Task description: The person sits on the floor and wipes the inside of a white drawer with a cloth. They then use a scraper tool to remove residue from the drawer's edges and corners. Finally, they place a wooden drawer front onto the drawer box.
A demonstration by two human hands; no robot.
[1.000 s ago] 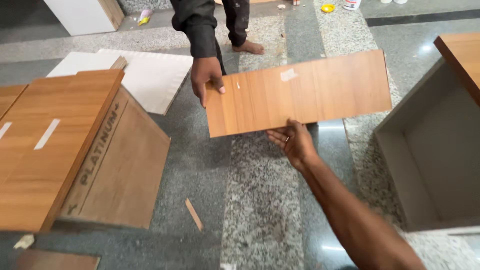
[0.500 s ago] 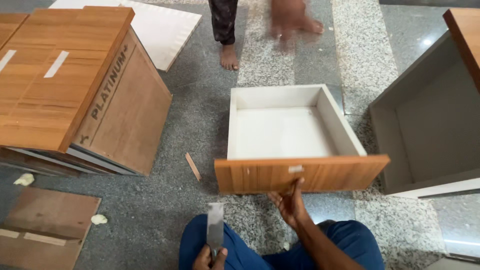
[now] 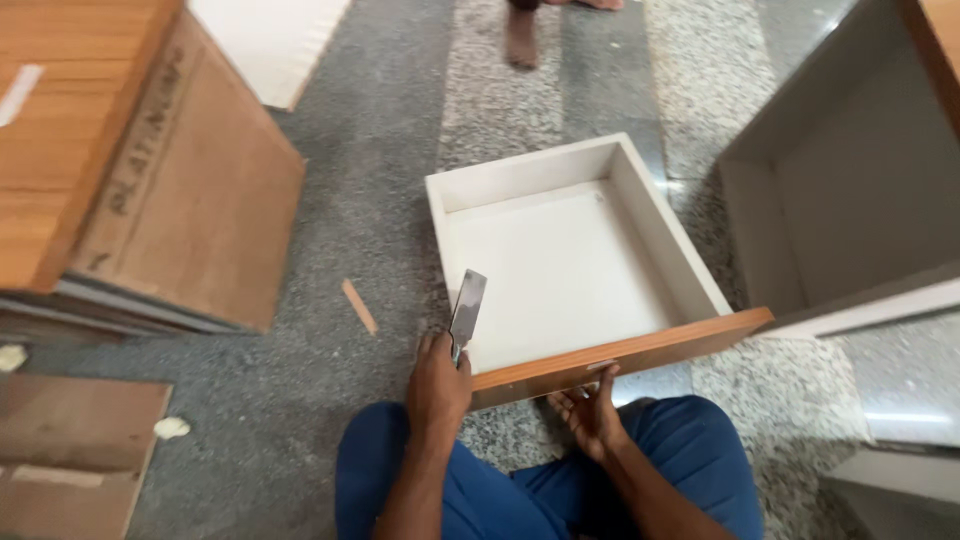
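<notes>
Co-worker's foot (image 3: 522, 35) cut by top edge

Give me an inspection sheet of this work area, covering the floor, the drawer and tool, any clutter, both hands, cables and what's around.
Surface: grey speckled stone floor with paler strips.
Job's things: open white drawer with a wood-coloured front, lying on the floor; flat metal blade at its left front corner.
Clutter: wood sliver on the floor; pale scraps near a brown board.
Hands: left hand grips the blade's handle; right hand supports the drawer front from below.
Cables: nothing seen.
Surroundings: wooden cabinet lying at left, grey cabinet shell at right, white panel and another person's foot farther off.
</notes>
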